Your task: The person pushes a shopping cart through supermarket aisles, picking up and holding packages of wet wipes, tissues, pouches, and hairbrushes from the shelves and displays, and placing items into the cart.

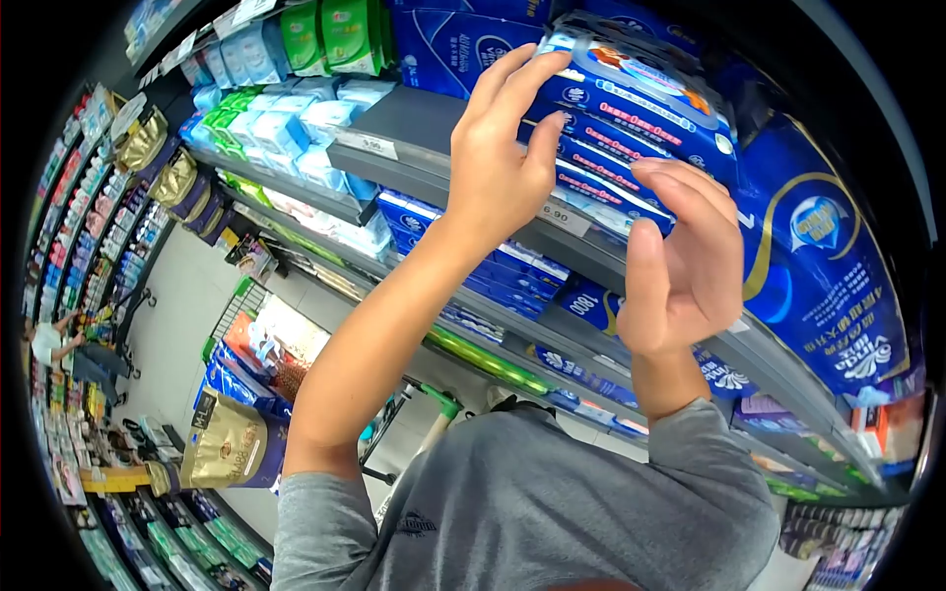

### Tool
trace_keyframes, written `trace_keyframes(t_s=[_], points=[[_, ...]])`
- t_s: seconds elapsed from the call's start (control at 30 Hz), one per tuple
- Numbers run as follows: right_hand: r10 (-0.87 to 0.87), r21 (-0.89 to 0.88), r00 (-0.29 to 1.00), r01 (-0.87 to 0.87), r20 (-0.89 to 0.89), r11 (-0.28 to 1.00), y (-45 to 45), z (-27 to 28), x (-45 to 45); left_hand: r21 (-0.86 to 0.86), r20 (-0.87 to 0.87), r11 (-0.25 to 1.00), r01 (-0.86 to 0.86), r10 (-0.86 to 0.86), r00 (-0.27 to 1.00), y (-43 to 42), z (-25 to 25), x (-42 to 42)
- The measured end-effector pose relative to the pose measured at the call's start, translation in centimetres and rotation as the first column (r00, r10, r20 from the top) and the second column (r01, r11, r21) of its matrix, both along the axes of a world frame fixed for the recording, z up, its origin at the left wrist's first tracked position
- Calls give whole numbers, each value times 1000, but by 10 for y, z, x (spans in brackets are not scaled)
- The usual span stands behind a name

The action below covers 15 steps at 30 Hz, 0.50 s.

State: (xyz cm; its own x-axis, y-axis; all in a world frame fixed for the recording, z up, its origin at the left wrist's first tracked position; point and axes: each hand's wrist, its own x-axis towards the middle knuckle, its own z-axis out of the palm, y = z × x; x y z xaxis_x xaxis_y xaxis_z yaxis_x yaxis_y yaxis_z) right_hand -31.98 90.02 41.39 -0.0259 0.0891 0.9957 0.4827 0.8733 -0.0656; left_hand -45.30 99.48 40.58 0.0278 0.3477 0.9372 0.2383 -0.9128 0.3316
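Taking the middle of the view as the clock's centre, a gold pouch (222, 443) is sitting at eight o'clock, and pale packs (281, 128) are lining the shelving at ten. Near twelve, the left hand (507, 148) is reaching up with thumb and fingers apart, its fingertips seeming to be resting on the left end of the top pack (645, 84). That pack is lying between one and two o'clock, capping a stack of blue packs (611, 163) on the shelf (406, 123). Film this glossy may prove slippery, so one-sided pressure could be skewing or toppling the pile. Below, a price tag (567, 218) is marking the shelf's front edge. Toward three, the right hand (685, 256) is curving its fingers before the stack, thumb apart; whether it is touching, I cannot tell. Snagging a lower layer could be dragging several packs over the edge. Farther right, a large blue package (818, 236) is standing close, possibly cramping that hand.
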Motion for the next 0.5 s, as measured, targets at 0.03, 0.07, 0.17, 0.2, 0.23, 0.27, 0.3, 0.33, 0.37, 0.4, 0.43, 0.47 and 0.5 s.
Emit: trace_keyframes(t_s=[0.03,0.07,0.17,0.2,0.23,0.27,0.3,0.33,0.37,0.4,0.43,0.47,0.5], points=[[94,-7,994,-94,-62,996,0,2,-7,-23,0,1000,20,-20,1000,-1,2,-1],[187,-8,975,-189,-123,982,0,2,-11,-24,1,1000,7,-7,1000,0,3,-2],[233,-127,937,-273,-260,954,35,-4,-25,-37,64,993,114,-112,992,5,6,-6],[275,-224,885,-374,-376,900,41,-7,-32,-4,79,996,89,-88,993,-6,10,-11],[281,-232,886,-381,-369,895,38,-11,-34,26,87,999,31,-33,996,-12,8,-13],[285,-166,891,-360,-353,918,31,-13,-39,52,97,998,-39,34,995,-15,4,-16],[307,-162,888,-377,-342,912,22,-17,-44,59,75,993,-102,98,992,-14,-3,-22],[330,-162,884,-398,-333,903,14,-23,-47,60,50,984,-166,163,985,-15,-12,-27],[440,-247,853,-507,-281,826,15,-43,-61,10,95,983,-183,181,979,-25,-33,-43],[493,-285,839,-543,-231,790,16,-56,-66,-46,103,967,-249,252,962,-31,-48,-51],[464,-374,852,-524,-245,765,20,-81,-79,-138,104,953,-269,284,953,-35,-66,-62],[455,-414,863,-506,-222,757,24,-104,-92,-225,107,933,-280,309,945,-39,-88,-74],[459,-443,876,-474,-149,761,30,-134,-102,-270,87,889,-368,404,911,-48,-113,-90]])
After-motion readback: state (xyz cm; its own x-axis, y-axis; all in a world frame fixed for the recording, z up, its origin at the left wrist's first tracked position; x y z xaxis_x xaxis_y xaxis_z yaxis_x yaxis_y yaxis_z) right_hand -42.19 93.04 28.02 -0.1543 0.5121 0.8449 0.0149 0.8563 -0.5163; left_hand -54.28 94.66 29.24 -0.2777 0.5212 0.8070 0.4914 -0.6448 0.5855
